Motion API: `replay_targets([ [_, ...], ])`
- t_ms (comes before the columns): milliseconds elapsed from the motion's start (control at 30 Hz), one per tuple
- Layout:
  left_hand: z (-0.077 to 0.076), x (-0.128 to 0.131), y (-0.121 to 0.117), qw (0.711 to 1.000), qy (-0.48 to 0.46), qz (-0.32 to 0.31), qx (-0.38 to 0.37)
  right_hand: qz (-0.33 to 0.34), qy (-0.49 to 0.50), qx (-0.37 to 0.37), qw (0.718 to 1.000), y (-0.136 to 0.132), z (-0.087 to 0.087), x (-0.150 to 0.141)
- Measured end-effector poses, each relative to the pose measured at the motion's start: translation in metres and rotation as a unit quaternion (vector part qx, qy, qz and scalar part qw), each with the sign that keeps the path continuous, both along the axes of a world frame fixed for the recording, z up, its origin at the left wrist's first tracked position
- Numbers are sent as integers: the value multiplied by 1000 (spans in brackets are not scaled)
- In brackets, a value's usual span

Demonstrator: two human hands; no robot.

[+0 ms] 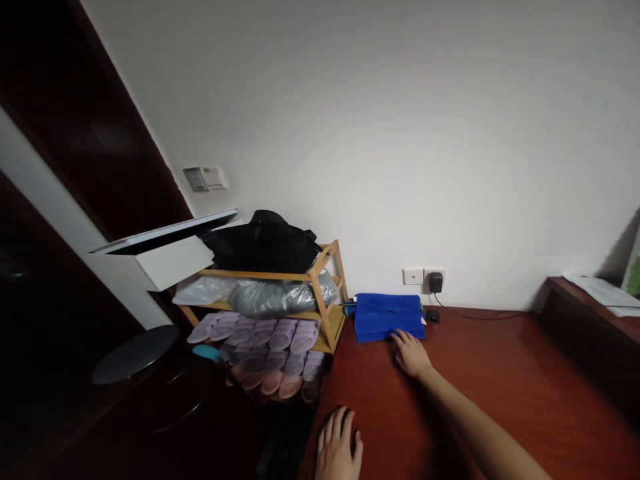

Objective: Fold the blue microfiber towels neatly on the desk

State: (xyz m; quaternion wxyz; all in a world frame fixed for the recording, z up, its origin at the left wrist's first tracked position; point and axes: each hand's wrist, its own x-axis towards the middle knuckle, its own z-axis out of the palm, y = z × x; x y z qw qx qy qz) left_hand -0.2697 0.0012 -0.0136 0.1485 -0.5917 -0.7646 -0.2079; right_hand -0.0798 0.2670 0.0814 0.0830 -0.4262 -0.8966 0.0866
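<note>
A folded blue cloth [389, 316] lies at the far end of the reddish-brown desk [480, 387], close to the wall. My right hand [411, 353] reaches forward to it, fingertips resting on the cloth's near edge, with the fingers stretched out. Nearer to me, my left hand [340, 445] lies on the desk's left edge, fingers spread and nothing in them. A small black object [433, 317] sits just right of the cloth.
Left of the desk stands a wooden rack [327, 320] with several purple slippers [280, 333], plastic-wrapped items [265, 297] and a black bag [265, 243]. A round stool [135, 355] stands further left. A black plug adapter [435, 282] and its cable run along the wall.
</note>
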Motion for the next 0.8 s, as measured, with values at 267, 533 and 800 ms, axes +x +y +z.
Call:
replay_targets([
  [267, -3, -2, 0, 1000, 10, 0, 4, -20, -1, -32, 999, -20, -24, -44],
  [533, 14, 3, 3, 999, -43, -10, -6, 43, 130, 31, 990, -167, -97, 60],
  [800, 47, 10, 0, 996, -71, -37, 41, -21, 169, -42, 985, -248, -68, 173],
])
